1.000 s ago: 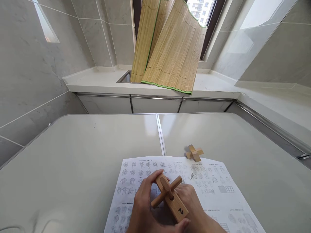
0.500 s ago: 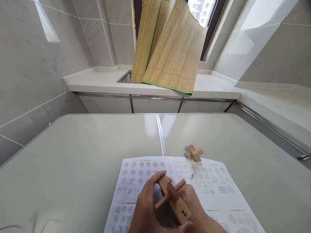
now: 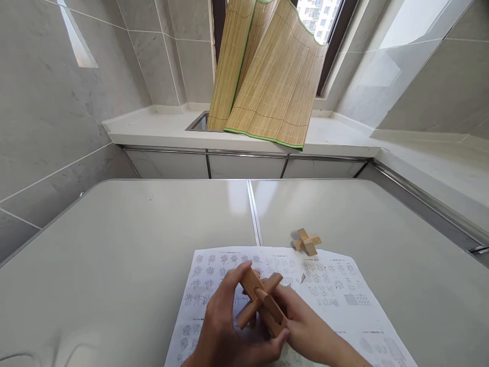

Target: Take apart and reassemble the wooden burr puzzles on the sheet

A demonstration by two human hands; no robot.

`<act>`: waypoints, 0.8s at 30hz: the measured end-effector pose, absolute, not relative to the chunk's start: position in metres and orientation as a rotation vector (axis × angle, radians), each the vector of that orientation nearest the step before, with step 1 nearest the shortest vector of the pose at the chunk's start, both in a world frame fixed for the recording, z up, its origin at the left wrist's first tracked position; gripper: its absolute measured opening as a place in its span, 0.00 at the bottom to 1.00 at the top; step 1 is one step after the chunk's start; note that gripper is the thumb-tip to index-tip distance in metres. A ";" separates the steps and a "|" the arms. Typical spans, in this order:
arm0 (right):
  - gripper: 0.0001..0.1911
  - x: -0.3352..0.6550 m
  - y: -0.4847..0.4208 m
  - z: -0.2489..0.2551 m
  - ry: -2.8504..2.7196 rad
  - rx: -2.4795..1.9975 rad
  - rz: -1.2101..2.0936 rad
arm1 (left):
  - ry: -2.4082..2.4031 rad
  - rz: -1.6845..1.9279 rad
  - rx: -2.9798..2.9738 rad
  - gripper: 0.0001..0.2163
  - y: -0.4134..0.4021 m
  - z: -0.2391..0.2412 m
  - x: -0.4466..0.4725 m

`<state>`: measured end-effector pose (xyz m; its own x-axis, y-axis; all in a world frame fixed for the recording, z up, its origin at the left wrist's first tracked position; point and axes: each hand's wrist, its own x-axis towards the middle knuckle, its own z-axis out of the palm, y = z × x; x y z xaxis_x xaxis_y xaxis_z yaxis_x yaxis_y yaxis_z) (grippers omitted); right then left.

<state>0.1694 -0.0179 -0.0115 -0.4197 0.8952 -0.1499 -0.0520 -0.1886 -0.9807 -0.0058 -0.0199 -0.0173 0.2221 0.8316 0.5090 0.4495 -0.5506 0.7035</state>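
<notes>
Between my hands is a wooden interlocking puzzle, made of flat bars with round rods crossing through them. My left hand grips it from the left, with the index finger at its upper end and the thumb near its lower end. From the right, my right hand is closed on the side of the same puzzle, its fingers partly hidden behind the wood. Underneath lies a white printed sheet with rows of small puzzle diagrams. A second, smaller cross-shaped wooden puzzle rests at the sheet's top edge.
The glossy white table has a metal seam running away from me. Beyond it is a white ledge with a sink and a bamboo mat leaning by the window. Tiled walls stand on both sides.
The held wooden puzzle has been turned, so the bar face marked 2 no longer shows. Both hands have shifted slightly left, and the right hand's fingers now show more.
</notes>
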 end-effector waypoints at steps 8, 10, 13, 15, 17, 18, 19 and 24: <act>0.26 0.178 -0.010 -0.016 -1.034 -0.618 1.964 | 1.291 1.302 2.217 0.43 -0.016 -0.014 -0.011; 0.29 0.179 -0.009 -0.012 -1.069 -0.593 1.992 | 1.308 1.332 2.252 0.41 -0.015 -0.014 -0.010; 0.40 0.181 -0.010 -0.011 -1.119 -0.583 1.996 | 1.342 1.344 2.291 0.39 -0.014 -0.015 -0.009; 0.43 0.181 -0.010 -0.014 -1.113 -0.583 1.979 | 1.340 1.339 2.309 0.37 -0.014 -0.016 -0.009; 0.42 0.180 -0.009 -0.019 -1.103 -0.590 1.980 | 1.327 1.343 2.314 0.37 -0.014 -0.016 -0.009; 0.42 0.180 -0.009 -0.020 -1.102 -0.594 1.985 | 1.325 1.343 2.314 0.37 -0.014 -0.016 -0.009; 0.41 0.180 -0.009 -0.022 -1.101 -0.597 1.989 | 1.326 1.342 2.314 0.36 -0.014 -0.016 -0.008; 0.46 0.179 -0.008 -0.023 -1.108 -0.583 2.003 | 1.284 1.350 2.361 0.34 -0.013 -0.012 -0.007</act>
